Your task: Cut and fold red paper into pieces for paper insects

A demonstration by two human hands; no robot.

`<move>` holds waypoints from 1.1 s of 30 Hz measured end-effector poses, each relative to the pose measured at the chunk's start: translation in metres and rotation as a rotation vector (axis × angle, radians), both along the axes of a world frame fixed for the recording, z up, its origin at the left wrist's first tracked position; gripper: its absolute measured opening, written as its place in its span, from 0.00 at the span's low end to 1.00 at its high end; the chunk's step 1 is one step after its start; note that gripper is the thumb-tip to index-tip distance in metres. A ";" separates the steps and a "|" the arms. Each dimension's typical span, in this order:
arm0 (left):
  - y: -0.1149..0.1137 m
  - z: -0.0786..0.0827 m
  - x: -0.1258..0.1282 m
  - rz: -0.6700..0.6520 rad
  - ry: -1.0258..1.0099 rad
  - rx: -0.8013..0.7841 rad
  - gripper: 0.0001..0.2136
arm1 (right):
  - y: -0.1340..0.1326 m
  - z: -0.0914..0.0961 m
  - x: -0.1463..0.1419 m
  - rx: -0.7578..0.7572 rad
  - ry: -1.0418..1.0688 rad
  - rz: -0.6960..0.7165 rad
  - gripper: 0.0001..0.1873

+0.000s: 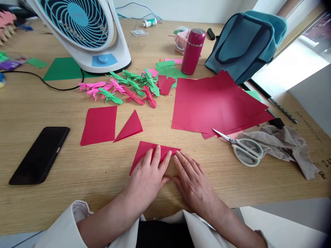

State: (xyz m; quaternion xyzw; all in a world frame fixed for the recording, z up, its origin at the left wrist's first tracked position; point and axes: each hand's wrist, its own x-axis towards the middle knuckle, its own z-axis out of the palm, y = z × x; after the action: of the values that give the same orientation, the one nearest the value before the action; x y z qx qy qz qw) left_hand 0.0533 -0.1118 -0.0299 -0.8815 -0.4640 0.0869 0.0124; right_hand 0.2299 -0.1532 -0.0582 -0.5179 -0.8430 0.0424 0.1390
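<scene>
A red paper folded into a triangle [144, 148] lies flat on the wooden table in front of me. My left hand [150, 168] rests on it with the fingers stretched out, pressing it down. At the paper's right corner, my right hand [191, 177] touches the tip with its extended fingers. Beyond them lies another folded red triangle [131, 126], and left of that a stack of red paper squares [99, 124]. Part of the paper under my left hand is hidden.
Scissors [243, 148] and a grey cloth [289, 148] lie right, beside large red sheets [207, 103]. Folded paper figures [131, 82] sit beyond. A phone [38, 155] lies left; a fan [103, 44], red flask [193, 51] and blue bag [245, 44] stand behind.
</scene>
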 end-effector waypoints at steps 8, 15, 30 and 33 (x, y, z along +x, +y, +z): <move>0.001 -0.001 0.000 0.002 0.003 -0.029 0.34 | 0.011 -0.007 0.000 -0.037 0.040 -0.001 0.28; -0.002 -0.003 0.000 0.024 -0.016 -0.041 0.37 | 0.012 -0.006 0.003 -0.037 0.047 0.009 0.29; -0.004 -0.005 0.001 0.028 -0.026 -0.004 0.36 | 0.012 -0.004 -0.003 0.016 0.000 -0.036 0.28; -0.005 -0.006 0.001 0.030 -0.031 -0.003 0.36 | 0.012 -0.005 -0.003 0.014 -0.015 -0.034 0.28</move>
State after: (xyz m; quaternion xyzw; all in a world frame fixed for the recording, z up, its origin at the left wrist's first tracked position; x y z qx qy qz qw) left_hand 0.0542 -0.1164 -0.0361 -0.8757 -0.4772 0.0739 0.0026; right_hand 0.2266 -0.1410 -0.0628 -0.5315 -0.8354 0.0304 0.1369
